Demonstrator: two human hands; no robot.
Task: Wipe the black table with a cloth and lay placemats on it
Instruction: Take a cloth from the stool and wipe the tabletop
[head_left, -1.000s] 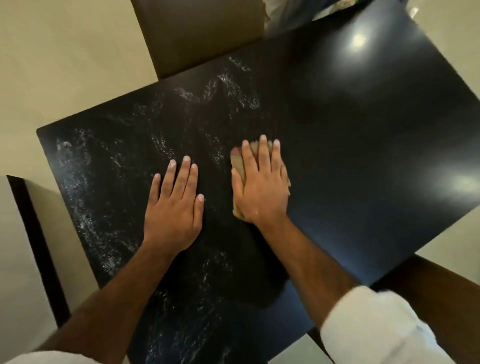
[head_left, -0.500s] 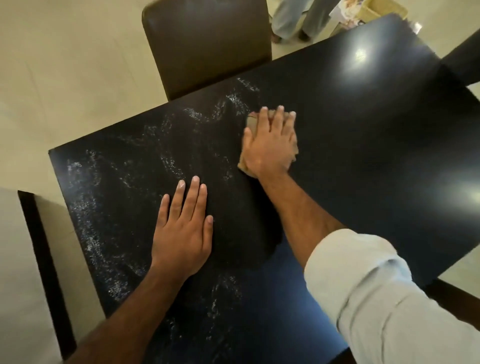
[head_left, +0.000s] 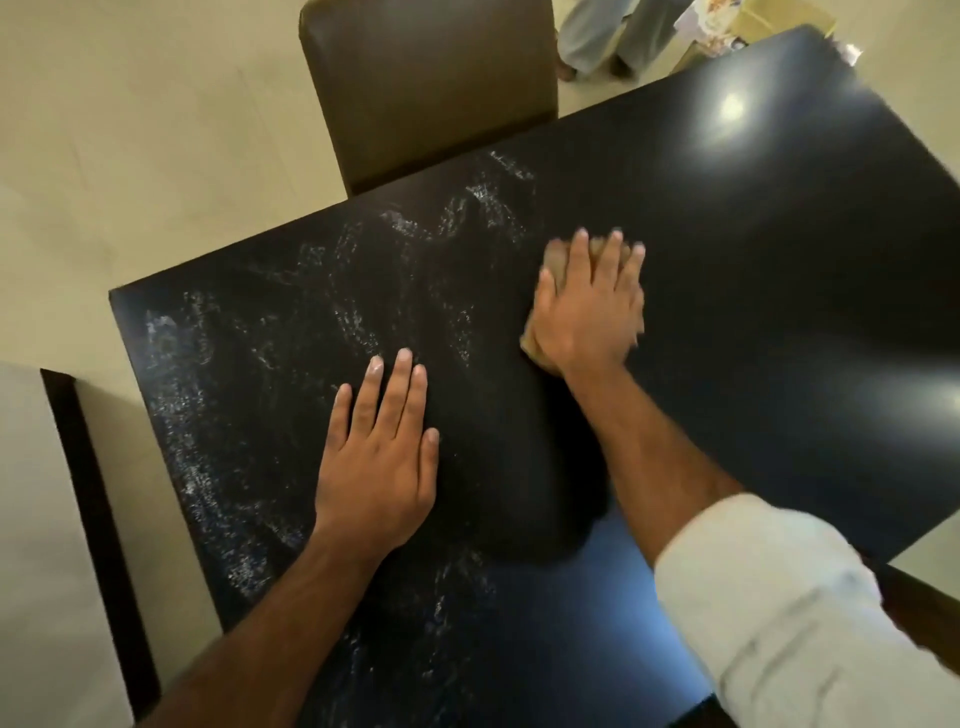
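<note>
Straight fingers of the right hand (head_left: 587, 312) press a tan cloth (head_left: 555, 264) flat on the black table (head_left: 779, 270), toward its far edge. Nearer, the left hand (head_left: 376, 462) lies flat with its fingers straight. Far right, printed paper sits by a cardboard box (head_left: 779, 21).

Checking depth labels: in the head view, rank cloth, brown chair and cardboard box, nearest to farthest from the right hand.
1. Cloth, under the right hand.
2. Chair, at the table's far edge.
3. Box, beyond the far right corner.

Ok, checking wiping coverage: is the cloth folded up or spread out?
Not spread: the cloth is a small pad, mostly hidden under the flat right hand.
</note>
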